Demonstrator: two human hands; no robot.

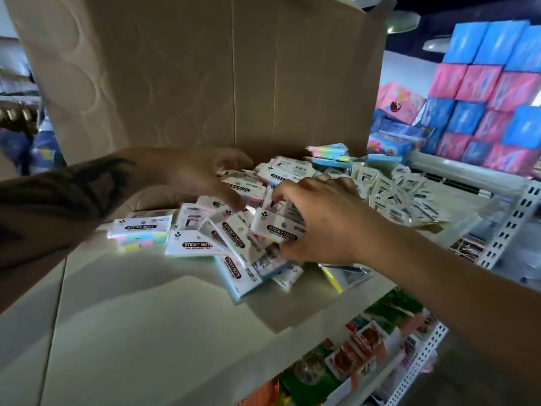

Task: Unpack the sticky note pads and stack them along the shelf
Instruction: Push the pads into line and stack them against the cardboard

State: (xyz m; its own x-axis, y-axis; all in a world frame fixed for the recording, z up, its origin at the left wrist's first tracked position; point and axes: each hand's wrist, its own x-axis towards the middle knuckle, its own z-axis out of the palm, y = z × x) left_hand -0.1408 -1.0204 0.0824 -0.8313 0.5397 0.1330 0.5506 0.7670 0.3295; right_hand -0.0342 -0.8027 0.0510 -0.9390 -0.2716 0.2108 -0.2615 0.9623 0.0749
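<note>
The right hand [319,221] pinches a sticky note pad [276,227] at the pile's near right; the left hand [202,177] curls its fingers onto another pad [243,186]. The pile [205,244] (loose, overlapping) lies on a pale shelf [164,332] before a cardboard box [205,68]. Blue and pink packages [483,98] stack far right.

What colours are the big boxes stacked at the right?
Blue and pink boxes, seen in the head view.

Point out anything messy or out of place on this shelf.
The sticky note packs lie in a loose heap on the shelf, tilted and overlapping rather than stacked. Only the pair at the left sits squarely piled.
</note>
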